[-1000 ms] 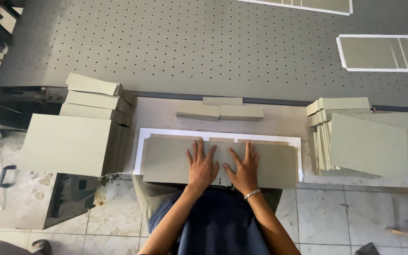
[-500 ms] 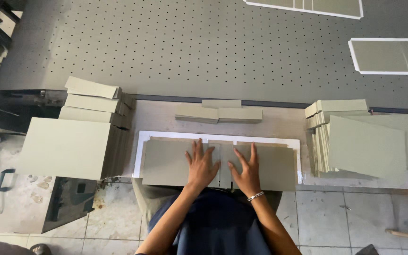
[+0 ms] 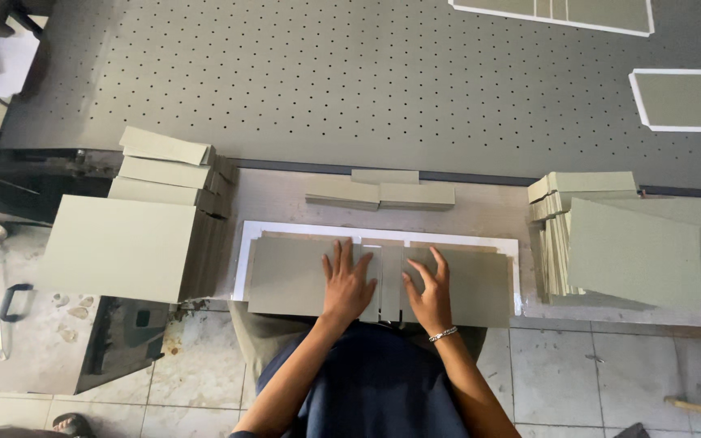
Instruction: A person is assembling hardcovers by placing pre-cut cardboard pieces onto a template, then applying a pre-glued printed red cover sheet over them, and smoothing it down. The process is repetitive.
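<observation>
My left hand (image 3: 347,281) lies flat, fingers spread, on the left grey board panel (image 3: 284,276). My right hand (image 3: 429,294), with a bracelet at the wrist, presses flat on the right grey board panel (image 3: 480,284). A narrow grey strip (image 3: 389,280) sits between the two panels, between my hands. All three pieces rest on a white sheet (image 3: 241,264) at the near edge of the workbench (image 3: 269,199). Neither hand grips anything.
Tall stacks of grey boards (image 3: 119,243) stand at the left, with smaller stacks (image 3: 164,158) behind. More board stacks (image 3: 634,247) sit at the right. Small grey strips (image 3: 379,192) lie behind the sheet. A perforated dark table (image 3: 350,81) carries white-edged sheets (image 3: 683,99). Tiled floor lies below.
Both hands stay pressed on the panels, sliding only slightly; my right hand has shifted a little toward me. The boards have not visibly moved.
</observation>
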